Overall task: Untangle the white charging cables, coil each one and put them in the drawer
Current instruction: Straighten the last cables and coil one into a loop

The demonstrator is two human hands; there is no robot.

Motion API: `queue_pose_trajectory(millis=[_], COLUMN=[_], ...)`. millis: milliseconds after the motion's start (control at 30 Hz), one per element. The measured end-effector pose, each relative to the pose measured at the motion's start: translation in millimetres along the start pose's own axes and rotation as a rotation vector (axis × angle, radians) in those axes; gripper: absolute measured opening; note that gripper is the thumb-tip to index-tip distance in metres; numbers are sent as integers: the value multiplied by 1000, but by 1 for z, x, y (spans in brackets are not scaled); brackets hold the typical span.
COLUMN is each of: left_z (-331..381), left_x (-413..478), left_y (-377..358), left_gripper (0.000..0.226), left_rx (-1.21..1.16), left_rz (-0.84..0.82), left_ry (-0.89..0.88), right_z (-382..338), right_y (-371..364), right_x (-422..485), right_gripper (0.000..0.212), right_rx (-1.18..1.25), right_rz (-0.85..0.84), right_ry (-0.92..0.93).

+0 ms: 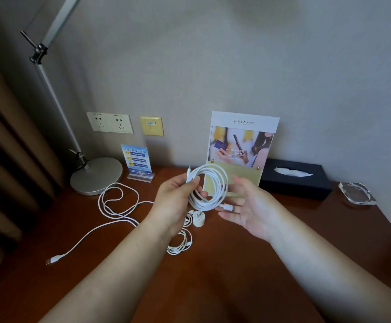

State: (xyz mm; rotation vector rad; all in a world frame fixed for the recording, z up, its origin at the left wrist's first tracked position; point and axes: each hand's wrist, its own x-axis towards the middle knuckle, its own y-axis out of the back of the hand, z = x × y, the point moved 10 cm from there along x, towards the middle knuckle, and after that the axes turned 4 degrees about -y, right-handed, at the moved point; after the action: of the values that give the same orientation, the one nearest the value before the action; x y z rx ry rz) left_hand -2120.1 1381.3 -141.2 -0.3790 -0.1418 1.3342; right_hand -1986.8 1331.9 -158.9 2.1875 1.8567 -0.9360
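Three white cables show on the reddish-brown wooden desk (213, 280). The first, a coiled cable (204, 205), is held in the air above the desk, wound into a round ring of several smooth turns. The second, a loose cable (54, 260), lies in open curves on the left part of the desk, near the round metal lamp base (96, 176). The third, a small bundle (179, 247), rests just beside the left wrist, close to one white charger plug (198, 219).

The left hand (176, 201) reaches forward and pinches the ring between thumb and curled fingers at its left side. The right hand (245, 206) is turned palm up under the ring's right side, with the fingers rather straight. One connector end lies against its fingertips; if they pinch it cannot be told.

Behind stand two printed card holders, one black tissue box (294, 183) and one clear glass ashtray (356, 192).
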Motion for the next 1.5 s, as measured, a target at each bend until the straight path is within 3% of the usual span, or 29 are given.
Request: queue_pose_trajectory(millis=[100, 200, 400, 600, 733, 833, 967, 1067, 1167, 1267, 1300, 1367, 1500], left_z=[-3, -7, -12, -15, 2, 13, 10, 18, 21, 24, 26, 32, 38], left_x=[5, 10, 22, 17, 17, 15, 10, 8, 4, 2, 1, -3, -6], left_y=[4, 10, 16, 18, 26, 23, 21, 18, 17, 14, 12, 10, 11], left_gripper=[23, 24, 27, 25, 31, 38, 38, 25, 18, 18, 16, 13, 15], left_rx=[-102, -236, -446, -324, -342, -249, -3, 176, 269, 287, 295, 332, 365], left_rz=[29, 93, 200, 212, 271, 246, 268, 257, 244, 251, 259, 292, 306], left_ry=[22, 46, 96, 124, 53, -3, -54, -159, -215, -248, -267, -328, -388], right_z=[14, 18, 69, 72, 68, 86, 85, 70, 41, 30, 26, 22, 11], right_y=[-11, -18, -33, -9, 12, 27, 26, 17, 5, -30, -47, -63, -53], right_x=[-5, -9, -10, 8, 19, 25, 29, 28, 15, -4, -12, -15, -2], right_gripper=[20, 12, 12, 18, 25, 26, 17, 11, 33, 65, 66, 53, 23], right_rx=[11, 20, -431, -628, -1003, -1118, -1043, -961, -831, -436, -383, -280, -95], right_rz=[-101, -165, -218, -100, -9, -7, -3, -2, 21, -249, -352, -401, -230], right_ry=[-74, -26, -56, -80, 12, -29, -22, 30, 110, 58, 64, 118, 222])
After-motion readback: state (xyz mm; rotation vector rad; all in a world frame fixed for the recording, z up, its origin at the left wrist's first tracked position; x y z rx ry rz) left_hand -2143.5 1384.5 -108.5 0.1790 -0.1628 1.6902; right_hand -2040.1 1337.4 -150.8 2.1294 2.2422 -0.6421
